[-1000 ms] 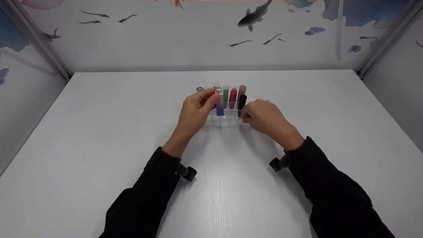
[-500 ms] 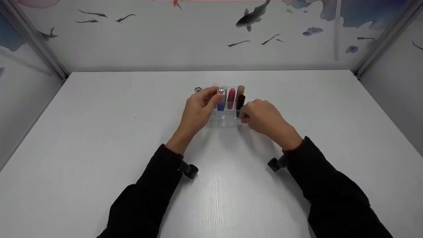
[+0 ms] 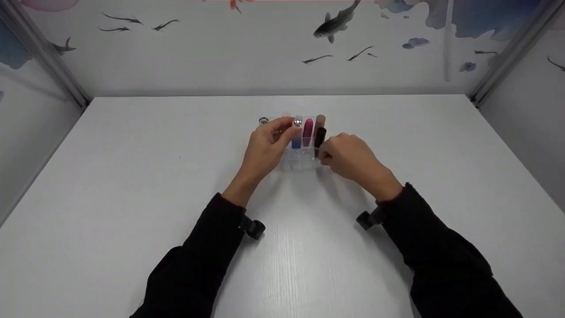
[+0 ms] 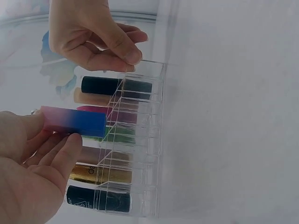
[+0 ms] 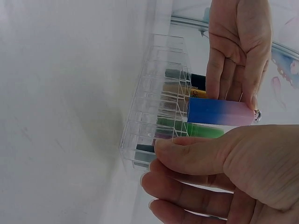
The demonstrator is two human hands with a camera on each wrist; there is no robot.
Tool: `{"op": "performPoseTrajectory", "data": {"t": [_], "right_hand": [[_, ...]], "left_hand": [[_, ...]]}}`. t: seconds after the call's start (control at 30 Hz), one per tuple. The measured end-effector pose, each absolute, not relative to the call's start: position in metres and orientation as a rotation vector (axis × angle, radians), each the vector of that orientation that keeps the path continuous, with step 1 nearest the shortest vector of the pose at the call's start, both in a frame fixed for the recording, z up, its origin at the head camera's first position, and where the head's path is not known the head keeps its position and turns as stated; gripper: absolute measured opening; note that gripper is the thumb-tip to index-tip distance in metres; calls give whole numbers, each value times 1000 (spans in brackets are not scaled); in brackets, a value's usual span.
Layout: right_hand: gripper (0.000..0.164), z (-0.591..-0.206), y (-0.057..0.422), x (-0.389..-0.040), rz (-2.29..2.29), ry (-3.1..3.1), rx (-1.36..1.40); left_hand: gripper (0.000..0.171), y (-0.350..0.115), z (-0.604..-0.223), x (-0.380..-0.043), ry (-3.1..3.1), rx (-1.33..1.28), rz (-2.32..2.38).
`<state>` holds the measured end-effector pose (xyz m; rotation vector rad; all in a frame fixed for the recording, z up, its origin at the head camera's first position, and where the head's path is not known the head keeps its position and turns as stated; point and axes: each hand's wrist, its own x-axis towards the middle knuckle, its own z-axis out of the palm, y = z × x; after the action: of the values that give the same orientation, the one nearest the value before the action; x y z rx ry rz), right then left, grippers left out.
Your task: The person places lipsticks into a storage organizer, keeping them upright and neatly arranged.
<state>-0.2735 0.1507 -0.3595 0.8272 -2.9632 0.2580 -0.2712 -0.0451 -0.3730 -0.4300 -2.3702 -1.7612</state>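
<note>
My left hand (image 3: 265, 145) pinches a lipstick tube (image 4: 79, 122) that fades from pink to blue and has a shiny silvery top. The tube is held above a clear compartmented lipstick holder (image 3: 300, 164), in front of the green tube (image 5: 205, 131). Thumb and fingers of my right hand (image 3: 348, 154) grip the holder's right end. In its back row stand a magenta tube (image 3: 307, 130), a brown tube (image 3: 321, 118), a gold tube (image 4: 84, 173) and a dark lettered tube (image 4: 81, 197). A black tube (image 3: 321, 134) stands at the right end, partly behind my right fingers.
The holder stands on a white table (image 3: 282, 247), towards its back edge. Behind it rises a white panel (image 3: 247, 53) printed with fish. Metal posts (image 3: 57, 57) edge the corners.
My left hand has carried the pink-blue tube slightly right and back, so that it now covers most of the green tube in the head view. My right hand keeps its grip on the holder.
</note>
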Motion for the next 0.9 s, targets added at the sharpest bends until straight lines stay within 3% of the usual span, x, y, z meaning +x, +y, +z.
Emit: {"op": "performPoseTrajectory", "data": {"t": [0.9], "right_hand": [[10, -359, 150, -274, 274, -3000, 793]], "left_hand": [[33, -43, -380, -281, -2448, -388, -1703]]}}
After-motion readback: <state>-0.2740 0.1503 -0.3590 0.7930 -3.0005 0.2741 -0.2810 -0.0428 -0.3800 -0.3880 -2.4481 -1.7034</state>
